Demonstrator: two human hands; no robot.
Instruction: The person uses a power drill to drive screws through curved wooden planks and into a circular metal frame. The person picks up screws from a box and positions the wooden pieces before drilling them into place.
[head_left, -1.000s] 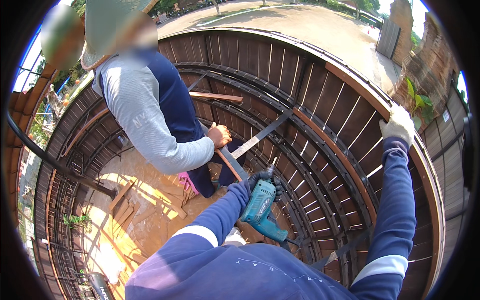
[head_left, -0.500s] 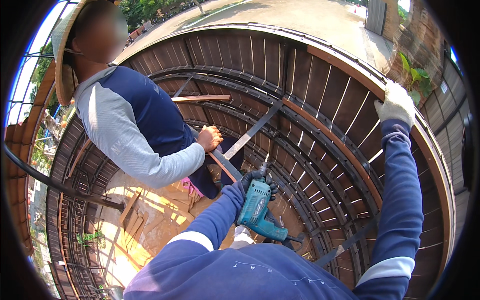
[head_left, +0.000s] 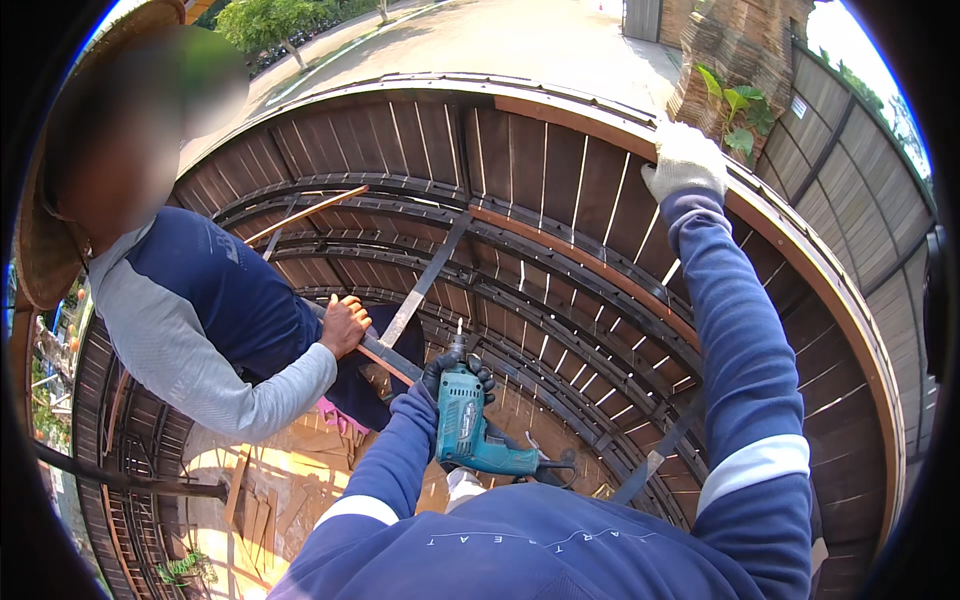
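My left hand, in a black glove, is closed round the front of a teal power drill, whose bit points away from me beside a dark beam with a wood strip. A metal crossbar lies just beyond. My right hand, in a white knit glove, is closed over the curved top rim of a round slatted wooden structure. A co-worker in a hat and grey-sleeved top has a bare hand on the beam, left of the drill.
Curved ribs step down the slatted wall. Below lie loose planks on the floor and something pink. A dark pole crosses at lower left. Outside are pavement, a broad-leafed plant and a grey fence.
The view has shifted, so the rim, my right hand and the co-worker appear further left. The co-worker's head is lower in view. Both my hands keep their holds.
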